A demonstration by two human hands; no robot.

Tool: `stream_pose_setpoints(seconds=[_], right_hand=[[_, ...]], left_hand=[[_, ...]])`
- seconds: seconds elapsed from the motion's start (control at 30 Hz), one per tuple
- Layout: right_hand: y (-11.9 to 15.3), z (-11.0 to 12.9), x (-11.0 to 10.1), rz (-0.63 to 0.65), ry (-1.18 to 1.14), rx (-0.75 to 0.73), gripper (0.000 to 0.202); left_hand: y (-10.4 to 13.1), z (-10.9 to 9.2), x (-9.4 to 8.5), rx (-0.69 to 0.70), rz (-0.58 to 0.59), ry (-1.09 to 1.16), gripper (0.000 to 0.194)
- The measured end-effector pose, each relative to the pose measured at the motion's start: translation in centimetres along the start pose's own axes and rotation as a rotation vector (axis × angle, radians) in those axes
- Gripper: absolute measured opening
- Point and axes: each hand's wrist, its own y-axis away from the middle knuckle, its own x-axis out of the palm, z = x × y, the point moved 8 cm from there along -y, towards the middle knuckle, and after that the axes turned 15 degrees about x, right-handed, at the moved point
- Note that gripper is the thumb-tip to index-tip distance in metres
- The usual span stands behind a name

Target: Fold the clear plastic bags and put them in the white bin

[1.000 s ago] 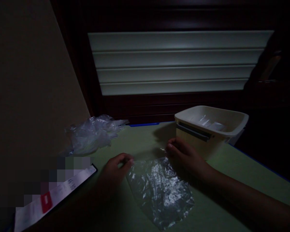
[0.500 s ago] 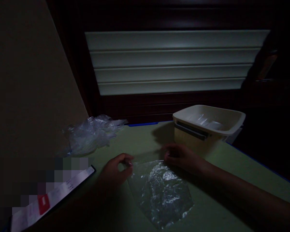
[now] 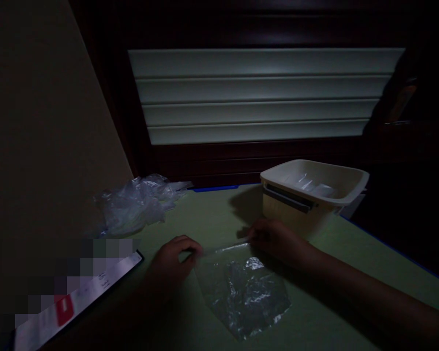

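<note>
A clear plastic bag (image 3: 245, 292) lies on the pale green tabletop (image 3: 212, 214), crinkled and shiny in its middle. My left hand (image 3: 177, 261) pinches the bag's far left corner between thumb and fingers. At the far right corner, my right hand (image 3: 272, 239) is closed on the same edge. Between the two hands that edge runs nearly straight. The fingertips of my right hand are partly hidden in shadow.
A heap of clear plastic bags (image 3: 139, 204) lies at the back left. An off-white bin (image 3: 289, 209) with clear plastic inside stands at the back right. A phone-like device (image 3: 84, 302) lies front left, partly pixelated. Behind the table is a slatted panel (image 3: 256, 90).
My right hand has closed on the bag's far edge, and my left fingers have pinched together at the corner. The edge between them now looks straighter.
</note>
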Motion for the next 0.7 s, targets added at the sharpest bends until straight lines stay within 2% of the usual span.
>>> stream_pose_setpoints(seconds=[0.23, 0.4, 0.53, 0.7], right_hand=[[1.1, 2.0, -0.3, -0.002, 0.249, -0.139, 0.024], [1.5, 2.7, -0.3, -0.005, 0.411, -0.184, 0.024], [1.6, 3.1, -0.1, -0.004, 0.535, -0.209, 0.023], [1.5, 3.0, 0.0, -0.012, 0.678, -0.228, 0.023]], left_hand=[[0.1, -1.2, 0.1, 0.16, 0.025, -0.072, 0.021], [0.2, -1.7, 0.2, 0.251, 0.023, -0.128, 0.025], [0.4, -2.9, -0.1, 0.394, 0.019, -0.247, 0.031], [1.0, -3.9, 0.3, 0.488, 0.131, -0.425, 0.033]])
